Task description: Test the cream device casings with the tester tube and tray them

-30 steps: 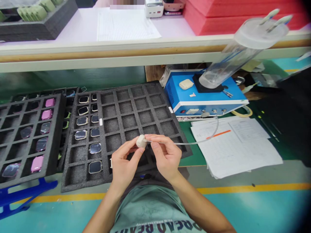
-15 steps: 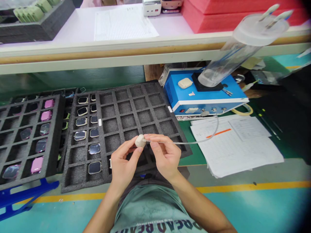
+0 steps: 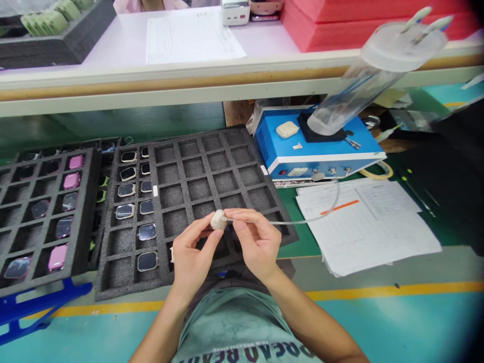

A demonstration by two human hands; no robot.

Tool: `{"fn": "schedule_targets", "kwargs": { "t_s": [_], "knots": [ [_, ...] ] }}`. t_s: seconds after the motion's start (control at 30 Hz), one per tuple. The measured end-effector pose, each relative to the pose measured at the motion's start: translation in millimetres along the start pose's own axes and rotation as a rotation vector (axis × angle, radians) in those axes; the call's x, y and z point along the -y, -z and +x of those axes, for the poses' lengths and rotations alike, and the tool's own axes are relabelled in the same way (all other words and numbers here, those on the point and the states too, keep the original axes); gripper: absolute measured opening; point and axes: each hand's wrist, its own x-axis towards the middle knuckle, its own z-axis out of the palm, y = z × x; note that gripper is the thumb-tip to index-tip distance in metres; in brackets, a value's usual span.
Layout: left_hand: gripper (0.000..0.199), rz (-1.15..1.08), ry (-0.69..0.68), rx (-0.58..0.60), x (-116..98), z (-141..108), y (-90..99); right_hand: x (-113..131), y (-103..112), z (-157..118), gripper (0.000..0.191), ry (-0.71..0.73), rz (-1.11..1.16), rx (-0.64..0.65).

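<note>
My left hand point(image 3: 194, 247) pinches a small cream watch case point(image 3: 217, 220) between thumb and fingers, held edge-on above the foam tray point(image 3: 242, 161). In my right hand point(image 3: 260, 242) the end of a thin clear tube point(image 3: 291, 222) is gripped, its tip against the side of the watch case. From there the tube curves up to the front of a blue machine point(image 3: 321, 156). Whether the tip enters a hole in the case cannot be made out. Several watch cases with dark screens point(image 3: 147, 232) sit in the slots of a foam tray to the left.
Another foam tray point(image 3: 87, 222) with pink watch cases point(image 3: 57, 257) stands far left. On the blue machine are a cream case point(image 3: 287, 129) and a tilted clear cylinder point(image 3: 351, 96). Papers point(image 3: 374, 232) lie right. A shelf edge point(image 3: 189, 83) crosses behind, carrying red foam blocks point(image 3: 340, 22).
Both hands keep the same hold on the watch case and the tube. The view shifts very slightly; nothing else visibly moves on the bench.
</note>
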Motion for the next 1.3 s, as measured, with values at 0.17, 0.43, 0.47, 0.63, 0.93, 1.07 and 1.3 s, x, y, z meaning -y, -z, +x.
{"fn": "schedule_targets", "kwargs": {
  "t_s": [0.17,0.43,0.47,0.63,0.93,1.07,1.3],
  "knots": [
    [0.031,0.011,-0.005,0.007,0,0,1.2,1,0,1,0.02,-0.003,-0.005,-0.012],
    [0.028,0.028,0.005,-0.004,-5,1,0.2,1,-2,1,0.015,-0.034,-0.003,-0.027],
    [0.028,0.027,0.001,-0.005,-5,2,0.3,1,-2,1,0.015,-0.033,-0.007,-0.029],
    [0.029,0.03,-0.01,-0.028,-5,7,1.2,-1,-4,4,0.015,-0.034,0.014,-0.024],
    [0.036,0.082,0.005,-0.067,0,10,2.6,-2,-7,11,0.013,-0.011,0.04,-0.023],
    [0.039,0.085,0.019,-0.07,0,11,2.6,-2,-7,12,0.013,-0.032,0.014,-0.021],
    [0.038,0.076,0.01,-0.072,3,11,2.9,-2,-6,12,0.013,-0.031,0.019,-0.023]
  ]
}}
